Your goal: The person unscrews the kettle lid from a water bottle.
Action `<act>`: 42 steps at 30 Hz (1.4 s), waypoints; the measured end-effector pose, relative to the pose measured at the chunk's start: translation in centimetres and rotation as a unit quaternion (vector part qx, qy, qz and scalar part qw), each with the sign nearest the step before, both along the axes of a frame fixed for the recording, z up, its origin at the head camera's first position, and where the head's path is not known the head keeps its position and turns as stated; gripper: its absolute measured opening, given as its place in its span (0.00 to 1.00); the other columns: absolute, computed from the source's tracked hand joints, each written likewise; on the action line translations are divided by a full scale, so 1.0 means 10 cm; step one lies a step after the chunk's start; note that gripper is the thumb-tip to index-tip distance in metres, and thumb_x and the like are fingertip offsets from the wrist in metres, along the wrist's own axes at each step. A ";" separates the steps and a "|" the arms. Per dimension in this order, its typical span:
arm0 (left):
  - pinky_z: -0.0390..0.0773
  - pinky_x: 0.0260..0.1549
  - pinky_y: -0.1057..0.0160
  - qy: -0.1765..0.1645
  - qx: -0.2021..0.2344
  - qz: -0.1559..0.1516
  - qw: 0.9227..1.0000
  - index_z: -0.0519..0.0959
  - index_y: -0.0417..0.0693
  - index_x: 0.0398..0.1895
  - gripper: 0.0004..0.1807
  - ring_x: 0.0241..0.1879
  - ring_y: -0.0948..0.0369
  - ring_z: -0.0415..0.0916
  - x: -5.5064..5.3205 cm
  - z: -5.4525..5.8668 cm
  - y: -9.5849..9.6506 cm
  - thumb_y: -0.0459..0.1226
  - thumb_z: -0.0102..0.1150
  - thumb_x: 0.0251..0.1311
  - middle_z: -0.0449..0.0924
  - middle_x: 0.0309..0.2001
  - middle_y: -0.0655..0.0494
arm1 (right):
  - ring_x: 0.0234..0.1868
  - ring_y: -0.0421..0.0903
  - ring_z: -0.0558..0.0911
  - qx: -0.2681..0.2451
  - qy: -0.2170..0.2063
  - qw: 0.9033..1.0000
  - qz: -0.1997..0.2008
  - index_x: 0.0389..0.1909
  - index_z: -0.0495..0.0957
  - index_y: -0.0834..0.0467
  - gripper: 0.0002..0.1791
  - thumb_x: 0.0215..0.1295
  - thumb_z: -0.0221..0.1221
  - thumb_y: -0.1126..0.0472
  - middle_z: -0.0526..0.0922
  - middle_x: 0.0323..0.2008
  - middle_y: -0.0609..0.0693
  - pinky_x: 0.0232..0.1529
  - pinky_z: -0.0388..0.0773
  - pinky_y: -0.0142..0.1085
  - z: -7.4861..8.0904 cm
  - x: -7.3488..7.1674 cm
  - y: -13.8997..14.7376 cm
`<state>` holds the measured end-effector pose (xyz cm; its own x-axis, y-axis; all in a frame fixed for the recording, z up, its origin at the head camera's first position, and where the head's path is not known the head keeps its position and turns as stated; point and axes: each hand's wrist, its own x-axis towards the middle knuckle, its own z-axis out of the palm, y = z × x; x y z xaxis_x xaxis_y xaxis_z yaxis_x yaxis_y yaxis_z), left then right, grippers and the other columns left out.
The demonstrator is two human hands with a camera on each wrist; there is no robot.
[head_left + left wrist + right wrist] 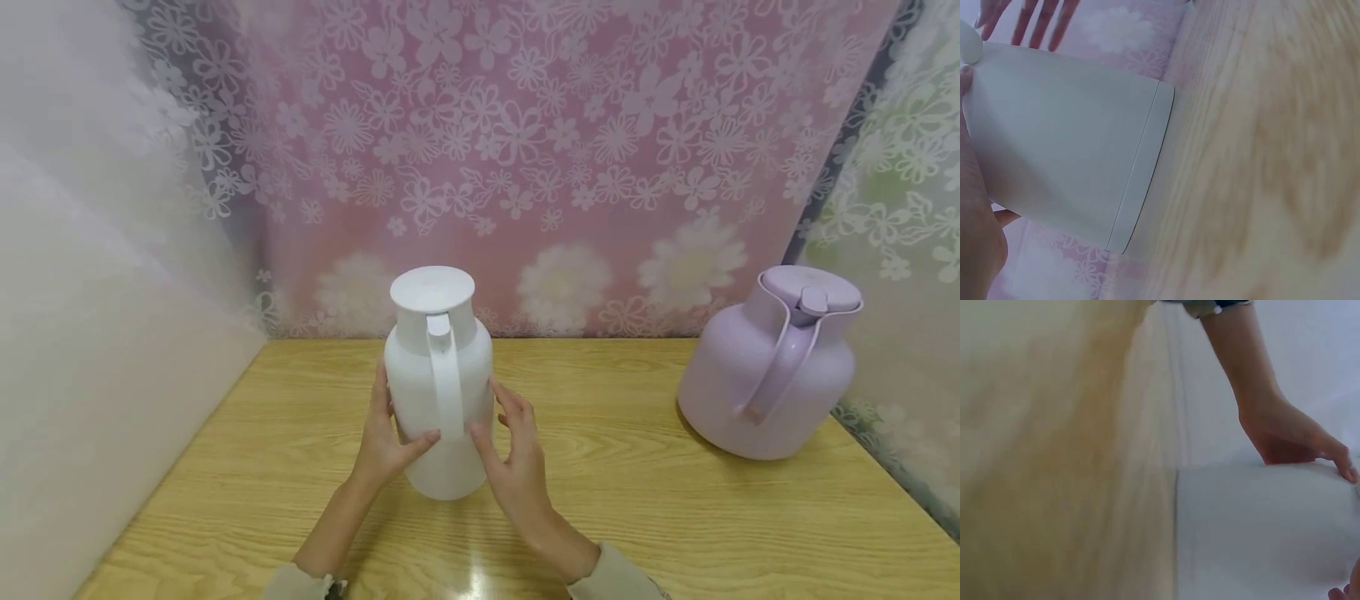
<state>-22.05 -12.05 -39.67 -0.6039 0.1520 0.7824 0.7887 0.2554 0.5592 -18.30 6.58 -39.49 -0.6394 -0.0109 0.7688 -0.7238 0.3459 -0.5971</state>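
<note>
A white thermos jug (427,375) is upright left of centre, its lid up and its handle (447,387) facing me. Its base is at the tabletop; whether it fully touches I cannot tell. My left hand (386,446) grips the jug's left side, thumb across the front and fingers going behind. On the other side my right hand (521,467) holds it, thumb by the handle and fingertips against the right edge, with a gap at the palm. The left wrist view shows the right fingers (1038,25) spread and fairly straight at the jug's edge. A lilac thermos jug (787,383) stands apart at right.
The wood-grain table (600,500) runs to a pink flower-patterned curtain (525,167) at the back. A pale wall (112,333) borders the left, and a flowered sheet (900,292) the right, close behind the lilac jug.
</note>
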 end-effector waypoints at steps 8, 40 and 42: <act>0.63 0.45 0.33 -0.030 -0.001 0.004 1.000 0.37 0.35 0.69 0.58 0.53 0.32 0.60 0.12 0.12 0.04 0.59 0.59 0.50 0.48 0.62 0.26 | 0.54 0.52 0.69 -0.064 0.037 0.995 0.066 0.52 0.69 0.66 0.16 0.63 0.52 0.71 0.70 0.52 0.58 0.49 0.70 0.44 0.35 0.06 0.07; 0.59 0.51 0.36 -0.078 0.032 -0.035 0.996 0.39 0.39 0.70 0.45 0.59 0.37 0.56 0.01 0.08 -0.10 0.50 0.52 0.62 0.47 0.67 0.35 | 0.31 0.51 0.83 -0.079 -0.238 0.920 0.300 0.27 0.76 0.72 0.28 0.74 0.39 0.52 0.81 0.24 0.61 0.40 0.76 0.47 0.93 0.11 -0.25; 0.57 0.52 0.37 -0.098 0.055 -0.053 0.992 0.41 0.42 0.71 0.40 0.60 0.39 0.55 -0.03 0.07 -0.15 0.45 0.49 0.65 0.45 0.68 0.40 | 0.30 0.52 0.83 -0.085 -0.237 0.920 0.300 0.26 0.76 0.72 0.28 0.74 0.40 0.53 0.81 0.24 0.62 0.41 0.76 0.49 0.92 0.11 -0.26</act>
